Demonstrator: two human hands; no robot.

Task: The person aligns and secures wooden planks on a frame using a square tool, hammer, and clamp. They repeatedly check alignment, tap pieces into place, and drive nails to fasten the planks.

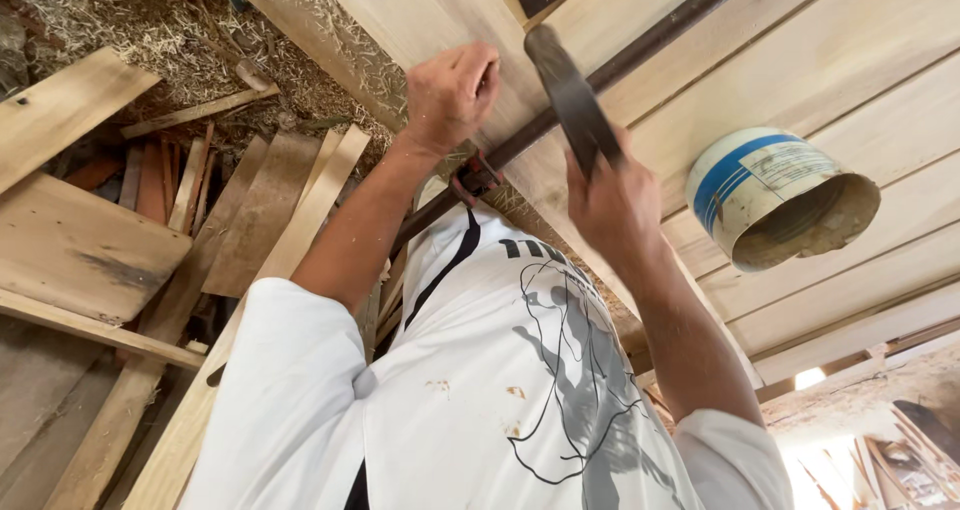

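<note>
Over the pale board (pixel 700 60), the right hand (pixel 612 205) grips a dark tool handle (pixel 572 98), while the left hand (pixel 450 95) presses down with fingers curled shut.

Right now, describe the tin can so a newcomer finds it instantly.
On the pale planks, right of the dark metal bar crossing them, past the right hand gripping a dark tool, sits the tin can. It's the only round thing there: white, blue band, grimy brown inside.

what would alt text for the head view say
A person in a white shirt grips a dark tool in the right hand and rests the closed left hand on pale planks crossed by a dark bar. A blue and white can lies on its side nearby; offcuts and shavings lie to the left.
</note>
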